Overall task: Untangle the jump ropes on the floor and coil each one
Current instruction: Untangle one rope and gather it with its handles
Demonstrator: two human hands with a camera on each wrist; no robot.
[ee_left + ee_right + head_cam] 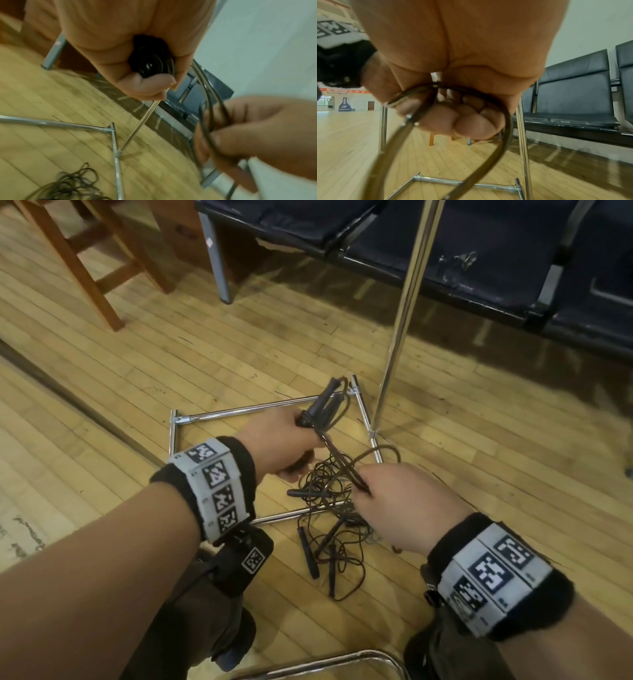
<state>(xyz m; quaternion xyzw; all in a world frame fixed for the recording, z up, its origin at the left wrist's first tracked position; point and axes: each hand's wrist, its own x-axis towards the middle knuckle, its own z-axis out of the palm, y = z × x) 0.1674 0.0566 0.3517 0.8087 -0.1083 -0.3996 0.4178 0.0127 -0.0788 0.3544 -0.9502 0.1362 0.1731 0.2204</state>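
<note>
Left hand (274, 440) grips ribbed black handles (317, 405); right hand (404, 505) pinches thin, seemingly looped cord (337, 460).

Pale wooden plank floor (479, 474), tangled jump ropes (329, 508) heaped on it, chrome frame (239, 412) flat around them, bench legs (219, 275) beyond

Black jump ropes (329, 494), tan wood floor (137, 364), silver frame (239, 410), black-and-white patterned wristbands (215, 487)

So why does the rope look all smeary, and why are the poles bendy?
Right wrist view: the rope loop sits very close to the lens and is smeared by blur. Left wrist view: the right hand and its cord are soft too. Head view: sharper, but the wide lens bows the floorboards, and the steel pole shows glare.
</note>
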